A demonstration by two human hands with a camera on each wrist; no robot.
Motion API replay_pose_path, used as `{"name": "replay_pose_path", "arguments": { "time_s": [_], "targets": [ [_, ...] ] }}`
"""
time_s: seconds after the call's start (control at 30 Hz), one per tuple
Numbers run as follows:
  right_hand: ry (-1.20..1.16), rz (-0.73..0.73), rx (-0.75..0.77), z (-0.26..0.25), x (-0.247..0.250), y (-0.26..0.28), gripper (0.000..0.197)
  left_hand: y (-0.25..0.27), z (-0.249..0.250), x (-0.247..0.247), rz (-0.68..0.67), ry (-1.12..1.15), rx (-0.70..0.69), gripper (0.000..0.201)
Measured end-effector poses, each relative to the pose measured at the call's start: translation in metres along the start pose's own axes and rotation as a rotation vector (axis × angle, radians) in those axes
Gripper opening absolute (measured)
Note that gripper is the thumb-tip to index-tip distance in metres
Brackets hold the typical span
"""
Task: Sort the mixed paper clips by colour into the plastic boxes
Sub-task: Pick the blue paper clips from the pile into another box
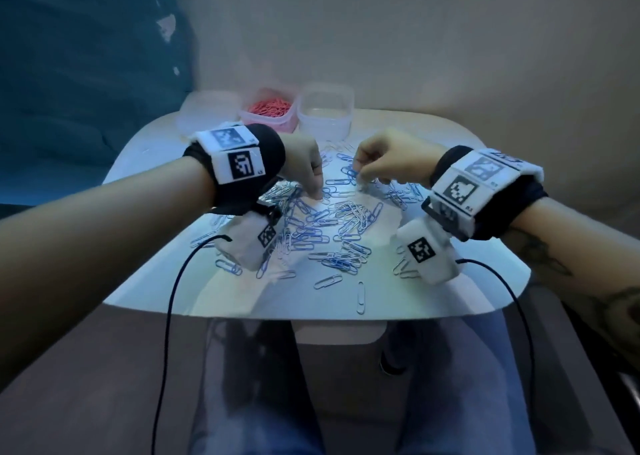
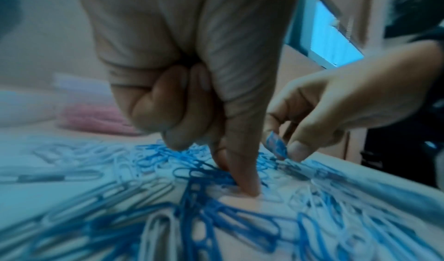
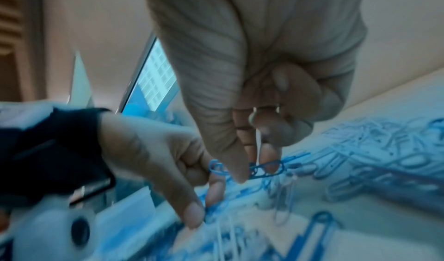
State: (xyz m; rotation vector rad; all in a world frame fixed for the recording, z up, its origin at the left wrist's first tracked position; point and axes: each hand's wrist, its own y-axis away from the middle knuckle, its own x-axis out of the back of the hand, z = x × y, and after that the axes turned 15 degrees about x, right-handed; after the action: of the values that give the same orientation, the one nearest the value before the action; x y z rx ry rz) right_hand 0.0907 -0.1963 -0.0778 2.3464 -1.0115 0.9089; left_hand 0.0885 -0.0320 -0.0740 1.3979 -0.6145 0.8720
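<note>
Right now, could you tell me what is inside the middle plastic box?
The middle plastic box holds a heap of pink paper clips. Its bottom is covered by them, so anything underneath cannot be seen.

The head view looks forward and down from above at the white table (image 1: 450,291), both wrists and the far boxes, while each wrist view sits close, just above the scattered paper clips (image 2: 216,217), facing along its own fingers and sharing the opposite hand.

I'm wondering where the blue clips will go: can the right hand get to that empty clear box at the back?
Probably yes. The right hand, pinching blue clips, sits just in front of the empty clear box, whose top is open, with nothing between them.
</note>
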Motion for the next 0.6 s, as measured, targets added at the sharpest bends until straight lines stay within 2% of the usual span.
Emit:
{"name": "replay_pose_path", "arguments": {
  "time_s": [0.1, 0.2, 0.27, 0.37, 0.47, 0.53, 0.6],
  "targets": [
    [-0.168, 0.036, -0.034, 0.001, 0.005, 0.009, 0.023, 0.0, -0.007, 0.0, -0.044, 0.03, -0.014, 0.012],
    [-0.367, 0.086, -0.036, -0.002, 0.007, 0.018, 0.021, 0.006, -0.017, 0.004, -0.066, 0.213, -0.066, 0.013],
    [-0.521, 0.117, -0.015, -0.006, 0.008, 0.024, 0.019, 0.015, -0.021, 0.005, -0.104, 0.45, -0.122, 0.014],
    [-0.713, 0.195, 0.018, -0.018, 0.008, 0.032, 0.017, 0.031, -0.013, -0.002, -0.132, 0.946, -0.178, 0.027],
    [-0.816, 0.253, 0.055, -0.033, 0.008, 0.039, 0.014, 0.042, -0.002, -0.013, -0.244, 1.449, -0.206, 0.028],
    [-0.802, 0.265, 0.073, -0.04, 0.006, 0.043, 0.011, 0.044, 0.001, -0.019, -0.313, 1.639, -0.23, 0.031],
    [-0.76, 0.278, 0.08, -0.045, 0.005, 0.045, 0.009, 0.043, 0.003, -0.022, -0.304, 1.724, -0.236, 0.039]
  ]
}}
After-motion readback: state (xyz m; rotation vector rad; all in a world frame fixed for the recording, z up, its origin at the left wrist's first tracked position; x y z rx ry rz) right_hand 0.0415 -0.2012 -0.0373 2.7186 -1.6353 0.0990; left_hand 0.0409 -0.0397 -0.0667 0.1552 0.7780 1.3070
